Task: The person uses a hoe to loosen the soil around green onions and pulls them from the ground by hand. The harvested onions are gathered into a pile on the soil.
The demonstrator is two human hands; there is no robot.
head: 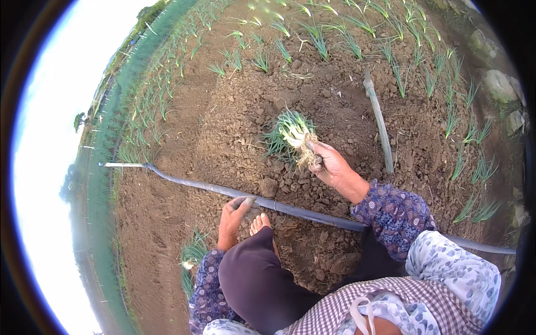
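In my right hand (328,163) is a bunch of green onion seedlings (293,130), gripped at the tangled pale roots. Its leaves point away from me, low over the loose soil, and overlap darker green leaves beneath. My left hand (234,217) rests by my bare foot (260,224), beside a dark plastic hose (310,214). Thumb and fingers are pressed together there, with nothing visible between them. Whether the fingertips touch the hose is unclear. Another bunch of seedlings (194,251) lies on the ground by my left sleeve.
A wooden-handled tool (380,121) lies on the soil to the right. Rows of planted onion seedlings (320,44) stand beyond and along the right side. The hose crosses before me to a white pipe (123,165). Rocks (500,86) border the right edge; dense green crop (102,192) grows left.
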